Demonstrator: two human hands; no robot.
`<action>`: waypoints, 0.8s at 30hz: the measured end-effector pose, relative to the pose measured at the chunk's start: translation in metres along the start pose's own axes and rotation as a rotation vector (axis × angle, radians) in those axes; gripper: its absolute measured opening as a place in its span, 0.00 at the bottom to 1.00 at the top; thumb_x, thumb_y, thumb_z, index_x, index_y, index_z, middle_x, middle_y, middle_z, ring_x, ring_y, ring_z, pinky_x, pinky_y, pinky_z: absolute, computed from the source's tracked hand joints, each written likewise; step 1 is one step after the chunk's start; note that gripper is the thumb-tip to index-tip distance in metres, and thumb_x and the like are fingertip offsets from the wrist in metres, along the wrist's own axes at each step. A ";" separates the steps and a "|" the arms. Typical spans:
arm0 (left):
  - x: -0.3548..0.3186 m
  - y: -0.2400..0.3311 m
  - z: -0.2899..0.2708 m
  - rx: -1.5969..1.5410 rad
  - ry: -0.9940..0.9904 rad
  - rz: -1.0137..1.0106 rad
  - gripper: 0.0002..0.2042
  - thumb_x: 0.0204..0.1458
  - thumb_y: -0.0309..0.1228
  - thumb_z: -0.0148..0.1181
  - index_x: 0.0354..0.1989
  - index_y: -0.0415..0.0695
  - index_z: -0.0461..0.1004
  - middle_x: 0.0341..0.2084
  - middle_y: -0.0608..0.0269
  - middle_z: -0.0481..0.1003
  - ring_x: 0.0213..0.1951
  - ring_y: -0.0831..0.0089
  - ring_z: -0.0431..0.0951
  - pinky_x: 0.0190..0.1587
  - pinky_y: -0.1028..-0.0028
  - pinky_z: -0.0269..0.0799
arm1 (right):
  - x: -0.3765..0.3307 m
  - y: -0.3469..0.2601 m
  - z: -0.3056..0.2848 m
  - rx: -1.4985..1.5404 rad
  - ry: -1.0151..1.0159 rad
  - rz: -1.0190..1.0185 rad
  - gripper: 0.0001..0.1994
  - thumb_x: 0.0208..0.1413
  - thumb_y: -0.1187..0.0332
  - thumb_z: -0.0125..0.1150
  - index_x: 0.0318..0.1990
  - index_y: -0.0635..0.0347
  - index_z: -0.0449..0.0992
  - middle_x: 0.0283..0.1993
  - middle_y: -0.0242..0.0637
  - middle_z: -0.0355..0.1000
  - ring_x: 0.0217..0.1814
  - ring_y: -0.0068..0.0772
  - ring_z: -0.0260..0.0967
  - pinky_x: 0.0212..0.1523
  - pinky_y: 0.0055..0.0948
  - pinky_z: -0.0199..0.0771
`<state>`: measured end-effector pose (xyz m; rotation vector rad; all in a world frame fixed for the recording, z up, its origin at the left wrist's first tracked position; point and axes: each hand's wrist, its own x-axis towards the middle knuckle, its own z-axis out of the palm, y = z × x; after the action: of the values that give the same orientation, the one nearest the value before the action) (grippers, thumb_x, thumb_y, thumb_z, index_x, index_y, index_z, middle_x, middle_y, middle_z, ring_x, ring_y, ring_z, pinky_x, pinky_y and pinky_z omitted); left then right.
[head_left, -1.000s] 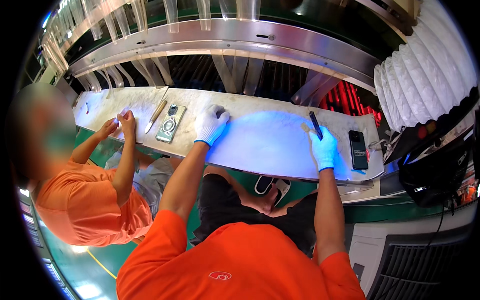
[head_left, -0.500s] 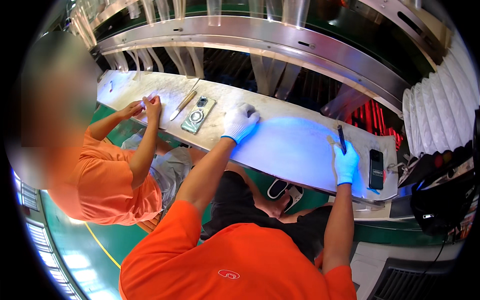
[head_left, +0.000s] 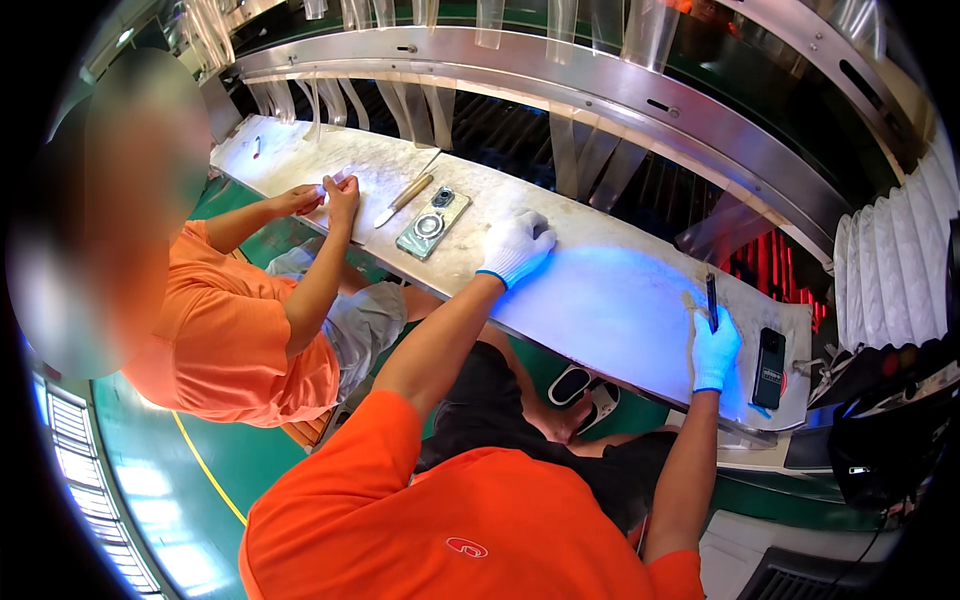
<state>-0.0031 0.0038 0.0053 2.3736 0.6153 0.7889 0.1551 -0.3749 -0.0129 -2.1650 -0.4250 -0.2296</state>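
My right hand (head_left: 715,350), in a white glove tinted blue by the light, is closed round a slim black pen-like stick (head_left: 712,298) that points up from the fist. It rests toward the right end of a long pale worktable (head_left: 610,290). A black phone (head_left: 769,368) lies just right of it. My left hand (head_left: 515,248), also in a white glove with a blue cuff, lies on the table with its fingers curled under. Whatever may be inside those fingers is hidden. Left of it lies a phone in a clear case with a ring (head_left: 432,224).
A wood-handled knife-like tool (head_left: 405,200) lies beyond the clear-cased phone. At my left, a co-worker in orange (head_left: 240,320) holds a small translucent piece (head_left: 338,178). Behind the table runs a metal machine rail (head_left: 600,90) with clear hanging strips. A white ribbed duct (head_left: 890,270) stands right.
The whole view has shifted, so the table and people appear farther right and slightly lower. Both my hands keep their places on the table, the right still gripping the black pen-like stick.
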 end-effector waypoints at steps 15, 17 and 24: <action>-0.004 0.002 0.001 0.024 -0.006 -0.028 0.13 0.53 0.41 0.65 0.37 0.44 0.84 0.40 0.52 0.82 0.46 0.51 0.82 0.52 0.57 0.78 | 0.003 0.013 -0.001 -0.051 -0.010 -0.080 0.15 0.61 0.68 0.71 0.51 0.65 0.82 0.40 0.42 0.82 0.41 0.32 0.78 0.46 0.38 0.78; -0.007 -0.002 -0.002 0.033 -0.013 -0.041 0.13 0.53 0.41 0.65 0.37 0.44 0.83 0.40 0.52 0.82 0.45 0.51 0.82 0.52 0.57 0.78 | 0.005 0.018 0.002 -0.057 -0.013 -0.092 0.15 0.60 0.68 0.71 0.51 0.66 0.82 0.39 0.44 0.81 0.40 0.35 0.78 0.46 0.39 0.78; -0.006 0.002 -0.002 0.002 -0.002 -0.057 0.12 0.52 0.40 0.65 0.36 0.44 0.84 0.39 0.50 0.82 0.43 0.49 0.83 0.50 0.56 0.79 | 0.001 0.024 0.005 -0.076 -0.006 -0.099 0.16 0.61 0.66 0.69 0.52 0.68 0.80 0.39 0.47 0.80 0.40 0.37 0.77 0.46 0.40 0.77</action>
<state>-0.0087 -0.0003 0.0052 2.3471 0.6801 0.7612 0.1654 -0.3839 -0.0331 -2.2221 -0.5356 -0.2985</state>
